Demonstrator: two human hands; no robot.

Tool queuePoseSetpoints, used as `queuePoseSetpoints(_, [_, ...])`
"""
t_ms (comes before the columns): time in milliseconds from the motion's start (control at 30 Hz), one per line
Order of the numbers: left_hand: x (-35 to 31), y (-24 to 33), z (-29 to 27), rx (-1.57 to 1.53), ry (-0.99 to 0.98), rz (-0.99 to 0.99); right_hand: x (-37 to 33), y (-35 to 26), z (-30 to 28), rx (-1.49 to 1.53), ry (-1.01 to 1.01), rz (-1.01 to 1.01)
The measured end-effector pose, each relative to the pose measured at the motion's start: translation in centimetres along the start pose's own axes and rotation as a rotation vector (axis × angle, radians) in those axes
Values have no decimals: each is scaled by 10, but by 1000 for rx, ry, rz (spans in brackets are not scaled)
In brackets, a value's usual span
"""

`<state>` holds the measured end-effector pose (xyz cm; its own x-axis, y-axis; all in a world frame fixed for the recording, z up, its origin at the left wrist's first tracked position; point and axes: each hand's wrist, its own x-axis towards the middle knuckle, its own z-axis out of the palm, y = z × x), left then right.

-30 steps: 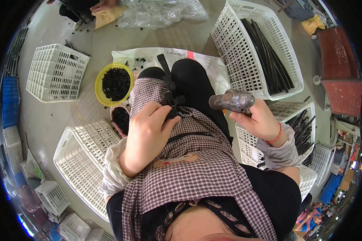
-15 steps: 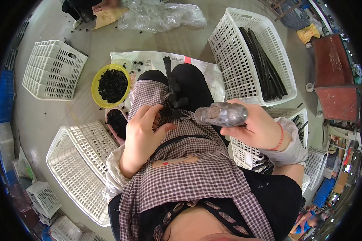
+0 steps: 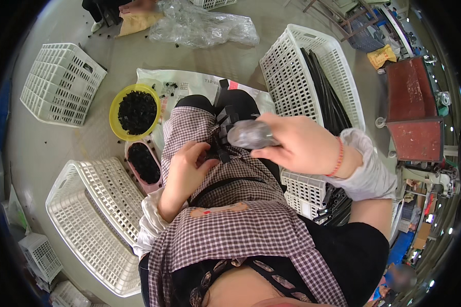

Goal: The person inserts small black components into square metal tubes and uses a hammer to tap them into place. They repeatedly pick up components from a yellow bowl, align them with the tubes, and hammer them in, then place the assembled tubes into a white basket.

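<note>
My right hand (image 3: 302, 146) is wrapped round a hammer with a worn, rounded grey head (image 3: 251, 134), slightly blurred. The head is over my lap, next to a long black part (image 3: 225, 120) lying lengthwise between my knees; short black blocks stick out from it. The hammer hides some of this part, and I cannot tell if they touch. My left hand (image 3: 187, 169) is curled with thumb and fingers pinched at the part's near end, around a small black piece mostly hidden by the fingers. A checked apron (image 3: 230, 230) covers my lap.
Left of my knees stand a yellow bowl (image 3: 112, 115) and a pink tub (image 3: 133, 174) of small black pieces. White crates stand at left (image 3: 61, 87), near left (image 3: 87, 225) and right (image 3: 292, 77); the right one holds long black strips (image 3: 325, 97). A white sack (image 3: 189, 77) lies beneath.
The hammer and my right hand have moved left and a little upward in view, over the black part. My left hand stays close to the same place. The view has shifted slightly.
</note>
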<state>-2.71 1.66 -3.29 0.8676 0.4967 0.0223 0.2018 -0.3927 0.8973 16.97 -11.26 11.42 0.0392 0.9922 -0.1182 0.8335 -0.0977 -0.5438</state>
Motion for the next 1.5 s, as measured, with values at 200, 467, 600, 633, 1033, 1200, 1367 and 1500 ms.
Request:
queuePoseSetpoints(200, [3,-41,42,340,-62,175,-40,18,2,253,360,94])
queuePoseSetpoints(467, [6,-44,49,586,-200,103,-81,67,55,580,402,589])
queuePoseSetpoints(600, [2,-37,41,557,-104,197,-89,87,75,726,468,708])
queuePoseSetpoints(633, [2,-43,40,591,-146,221,-91,98,83,749,461,717])
queuePoseSetpoints(1033, [17,-48,13,70,146,12,-95,131,126,881,436,860])
queuePoseSetpoints(1200, [29,-38,27,375,-14,200,-90,133,127,876,419,866])
queuePoseSetpoints(1367, [38,-46,26,326,3,171,-88,134,129,905,415,851])
queuePoseSetpoints(1500, [41,-54,-12,229,220,162,-92,143,134,898,431,884])
